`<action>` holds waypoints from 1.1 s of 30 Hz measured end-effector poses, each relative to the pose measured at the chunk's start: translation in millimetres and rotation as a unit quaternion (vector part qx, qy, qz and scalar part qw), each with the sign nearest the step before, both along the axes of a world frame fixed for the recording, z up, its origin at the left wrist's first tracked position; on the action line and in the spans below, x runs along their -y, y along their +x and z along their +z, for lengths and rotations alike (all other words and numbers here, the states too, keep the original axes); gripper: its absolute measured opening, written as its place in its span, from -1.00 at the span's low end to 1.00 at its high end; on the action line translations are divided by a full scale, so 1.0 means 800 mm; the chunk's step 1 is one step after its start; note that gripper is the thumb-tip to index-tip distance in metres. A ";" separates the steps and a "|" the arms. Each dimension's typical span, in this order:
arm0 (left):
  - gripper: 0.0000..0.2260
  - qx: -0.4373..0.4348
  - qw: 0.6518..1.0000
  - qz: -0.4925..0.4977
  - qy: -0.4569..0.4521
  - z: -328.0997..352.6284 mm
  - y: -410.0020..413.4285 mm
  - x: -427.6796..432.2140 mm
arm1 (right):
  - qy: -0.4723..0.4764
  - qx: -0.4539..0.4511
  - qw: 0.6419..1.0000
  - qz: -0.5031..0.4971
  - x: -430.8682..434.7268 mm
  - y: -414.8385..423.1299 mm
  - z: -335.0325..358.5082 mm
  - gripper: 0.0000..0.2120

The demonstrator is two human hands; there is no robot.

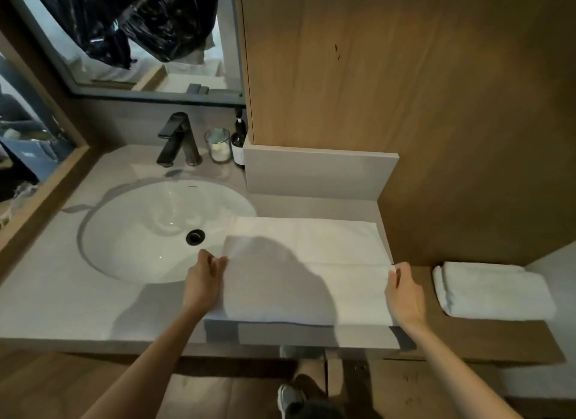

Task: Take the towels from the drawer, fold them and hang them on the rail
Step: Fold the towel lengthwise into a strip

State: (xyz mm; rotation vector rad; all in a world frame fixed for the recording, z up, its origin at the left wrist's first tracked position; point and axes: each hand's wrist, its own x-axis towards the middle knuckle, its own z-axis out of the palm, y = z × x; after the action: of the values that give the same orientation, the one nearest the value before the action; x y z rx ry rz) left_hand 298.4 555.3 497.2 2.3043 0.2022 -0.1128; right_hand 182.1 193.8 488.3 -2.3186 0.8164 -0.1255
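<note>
A white towel lies spread on the grey counter, to the right of the sink; its near half is folded over the far half. My left hand pinches the folded layer's left corner at the basin's edge. My right hand pinches the layer's right corner near the counter's end. A second white towel, folded thick, rests on the wooden shelf to the right. No rail or drawer is in sight.
A white basin with a black drain sits left of the towel. Behind it stand a black tap, a glass jar and a dark bottle. A wooden panel rises at the back right, a mirror at the back left.
</note>
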 end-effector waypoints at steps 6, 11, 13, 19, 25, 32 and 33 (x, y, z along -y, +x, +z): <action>-0.76 -0.007 0.999 0.038 -0.029 0.001 -0.008 0.003 | -0.002 0.002 1.000 -0.003 0.001 -0.002 -0.006 -0.89; -0.63 -0.053 0.998 0.046 0.004 -0.008 -0.017 -0.010 | 0.077 -0.002 0.997 -0.030 -0.005 -0.013 -0.001 -0.72; -0.62 -0.052 0.998 0.038 0.024 -0.011 -0.024 -0.011 | 0.072 0.008 0.997 -0.037 -0.013 -0.019 -0.001 -0.71; -0.71 -0.014 1.000 0.008 0.016 -0.017 -0.040 -0.012 | 0.068 0.035 0.996 -0.046 -0.019 -0.030 0.007 -0.74; -0.72 0.006 0.998 -0.012 0.055 -0.021 -0.045 -0.019 | 0.040 0.035 0.998 -0.031 -0.020 -0.030 -0.001 -0.85; -0.73 0.076 0.978 -0.024 0.191 -0.010 -0.054 -0.015 | -0.056 0.021 0.998 -0.017 -0.021 -0.028 0.002 -0.84; -0.68 0.115 0.967 -0.047 0.223 -0.009 -0.055 -0.011 | -0.127 0.018 0.992 0.010 -0.026 -0.028 0.004 -0.73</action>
State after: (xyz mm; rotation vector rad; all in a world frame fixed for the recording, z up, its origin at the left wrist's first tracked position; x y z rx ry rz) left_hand 254.5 563.9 489.7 2.7507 -0.0054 0.1705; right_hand 159.5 214.7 491.5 -2.5527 0.7982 -0.2767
